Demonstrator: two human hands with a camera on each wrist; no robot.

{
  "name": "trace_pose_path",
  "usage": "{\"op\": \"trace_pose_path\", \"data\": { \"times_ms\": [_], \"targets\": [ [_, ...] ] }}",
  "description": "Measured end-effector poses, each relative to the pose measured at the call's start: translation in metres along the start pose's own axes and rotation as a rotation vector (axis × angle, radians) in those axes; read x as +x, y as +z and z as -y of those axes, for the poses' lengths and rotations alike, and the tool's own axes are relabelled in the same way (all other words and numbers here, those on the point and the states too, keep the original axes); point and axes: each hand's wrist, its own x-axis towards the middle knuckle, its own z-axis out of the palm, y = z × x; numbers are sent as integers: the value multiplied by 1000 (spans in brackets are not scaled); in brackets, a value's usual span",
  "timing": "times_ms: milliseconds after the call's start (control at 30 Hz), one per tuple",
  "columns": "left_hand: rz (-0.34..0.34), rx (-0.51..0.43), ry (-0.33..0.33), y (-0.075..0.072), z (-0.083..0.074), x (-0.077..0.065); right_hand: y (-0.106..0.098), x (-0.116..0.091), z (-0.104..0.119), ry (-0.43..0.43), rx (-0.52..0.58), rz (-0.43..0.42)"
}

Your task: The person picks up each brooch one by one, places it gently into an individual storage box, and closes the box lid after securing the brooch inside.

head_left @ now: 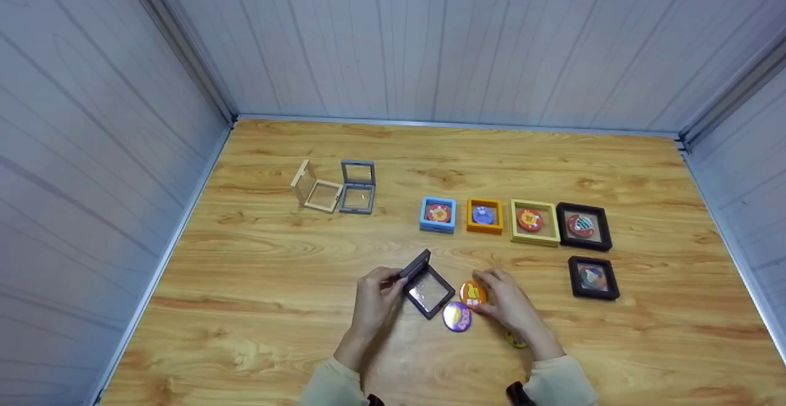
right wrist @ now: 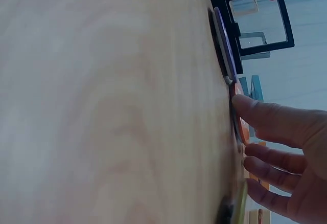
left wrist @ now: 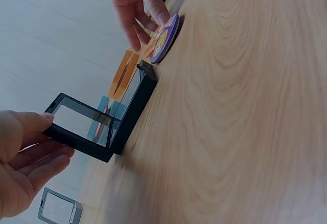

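Your left hand (head_left: 374, 300) pinches the raised lid of a dark hinged frame (head_left: 430, 287), and your right hand (head_left: 507, 303) spans an orange badge (head_left: 471, 293), gripping it narrowly with thumb and fingers at opposite edges. Nearest you, a yellow badge (head_left: 516, 339) lies partly hidden beneath your right wrist. Just ahead, a purple badge (head_left: 457, 317) rests flat on the worktop (head_left: 245, 332), close by the frame's near corner and against the orange one; you cannot tell whether those two overlap. It crowds the side of the frame facing your right hand. The dark frame sits between your hands, its lower half on the wood.

Beyond your right hand, off to the right, is a small black frame (head_left: 594, 293) with a badge inside. Behind it runs a row, each holding a badge: blue frame (head_left: 437, 230), orange frame (head_left: 484, 229), yellow frame (head_left: 534, 240) and larger black frame (head_left: 586, 245), the last two side by side. Farther left, a beige frame (head_left: 319, 207) and a grey frame (head_left: 357, 185) stand hinged open. Panelled walls (head_left: 430, 43) close off the far edge and both sides.
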Motion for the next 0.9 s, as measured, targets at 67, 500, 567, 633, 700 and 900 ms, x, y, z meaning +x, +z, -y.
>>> {"op": "trace_pose_path", "data": {
  "times_ms": [67,500,567,633,700,900],
  "targets": [
    [3,-4,-7,0,-1,0,0,2,1,-12,-34,10],
    [2,-3,11,0,1,-1,2,4,3,-77,-85,-1],
    [3,-1,9,0,1,0,2,4,2,-67,-73,-2],
    [3,2,2,0,1,0,2,5,2,-42,-63,3],
    [4,4,-3,0,1,0,2,5,2,-12,-53,9],
    [8,21,-17,0,1,0,0,4,9,-21,-21,-13]
  ]
}}
